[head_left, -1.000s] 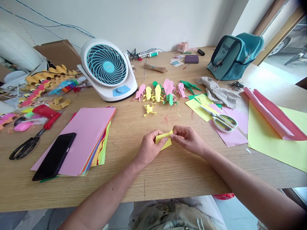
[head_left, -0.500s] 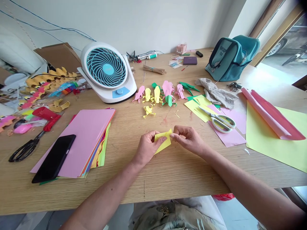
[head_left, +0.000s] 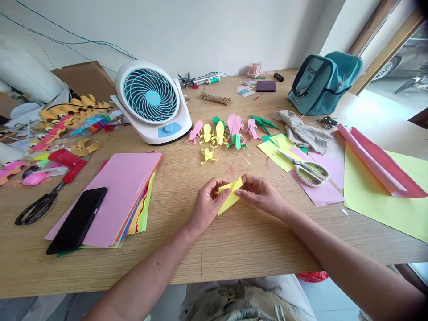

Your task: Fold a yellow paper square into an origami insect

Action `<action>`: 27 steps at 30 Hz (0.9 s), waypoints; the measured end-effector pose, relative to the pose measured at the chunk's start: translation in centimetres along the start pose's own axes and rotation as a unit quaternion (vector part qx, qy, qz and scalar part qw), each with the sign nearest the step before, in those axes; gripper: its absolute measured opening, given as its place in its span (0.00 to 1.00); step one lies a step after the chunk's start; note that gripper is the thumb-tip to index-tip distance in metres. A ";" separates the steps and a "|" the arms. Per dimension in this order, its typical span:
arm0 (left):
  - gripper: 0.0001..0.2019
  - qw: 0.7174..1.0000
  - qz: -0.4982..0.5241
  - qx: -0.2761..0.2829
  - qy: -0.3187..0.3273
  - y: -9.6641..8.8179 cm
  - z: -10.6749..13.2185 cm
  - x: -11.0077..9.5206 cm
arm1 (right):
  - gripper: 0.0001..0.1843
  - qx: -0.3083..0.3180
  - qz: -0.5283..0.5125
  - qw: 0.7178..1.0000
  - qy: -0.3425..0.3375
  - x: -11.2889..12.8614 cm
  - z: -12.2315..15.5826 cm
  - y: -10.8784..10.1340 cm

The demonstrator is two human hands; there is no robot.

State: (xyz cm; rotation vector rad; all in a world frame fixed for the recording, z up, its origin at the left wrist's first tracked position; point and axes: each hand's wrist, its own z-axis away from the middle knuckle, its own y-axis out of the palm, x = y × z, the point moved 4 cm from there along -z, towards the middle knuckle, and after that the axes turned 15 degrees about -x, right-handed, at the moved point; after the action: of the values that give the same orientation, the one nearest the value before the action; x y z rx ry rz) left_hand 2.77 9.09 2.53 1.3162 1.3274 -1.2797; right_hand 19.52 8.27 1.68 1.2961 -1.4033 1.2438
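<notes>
A small folded piece of yellow paper (head_left: 228,201) is held above the wooden table, in front of me. My left hand (head_left: 207,203) pinches its left side, thumb on top and fingers behind. At its right edge, my right hand (head_left: 262,195) grips the paper between thumb and bent fingers. One corner of the sheet sticks up between the two hands. Beyond them stand folded paper frogs: a yellow one (head_left: 207,154) closest, then a large pink one (head_left: 234,121) with a green one (head_left: 236,141) in front of it, and several more.
At left, a black phone (head_left: 77,218) lies on a stack of coloured paper (head_left: 132,178), near black-handled scissors (head_left: 36,208). A white fan (head_left: 150,100) stands behind. Rightward are white scissors (head_left: 310,173) on paper sheets, a grey cloth (head_left: 306,131), rolled pink paper (head_left: 377,160) and a teal backpack (head_left: 323,84).
My right hand has moved slightly left, closer to my left hand, with its fingers now further behind the yellow paper. The paper's upper right corner stands up more.
</notes>
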 end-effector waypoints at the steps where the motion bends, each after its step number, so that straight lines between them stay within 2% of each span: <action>1: 0.15 1.000 -0.006 -0.009 0.021 -0.1 0.0 -0.2 | 0.18 -0.001 0.016 1.000 -0.006 0.2 0.0 -0.1; 6: 0.08 0.984 -0.083 -0.049 0.149 -0.7 0.1 -1.3 | 0.14 -0.004 0.074 0.997 -0.032 0.8 0.3 -0.3; 10: 0.11 0.973 -0.101 -0.033 0.203 -0.5 0.4 -2.0 | 0.12 0.001 0.095 0.995 -0.038 1.3 0.5 -0.2; 18: 0.14 0.979 -0.074 -0.006 0.190 -0.7 0.4 -2.7 | 0.11 0.011 0.111 0.991 -0.071 2.3 0.7 -0.2; 24: 0.09 0.976 -0.064 -0.028 0.207 -1.0 0.2 -2.9 | 0.10 0.007 0.106 0.990 -0.093 2.6 0.8 -0.3; 27: 0.08 0.973 -0.063 -0.039 0.220 -1.1 0.2 -3.0 | 0.09 -0.016 0.116 0.987 -0.109 2.8 0.9 -0.4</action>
State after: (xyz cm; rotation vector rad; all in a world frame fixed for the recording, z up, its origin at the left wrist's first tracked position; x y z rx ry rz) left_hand 1.88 8.59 5.59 1.5375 1.7728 -1.0375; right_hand 19.65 6.93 4.32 1.3055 -1.7634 1.2537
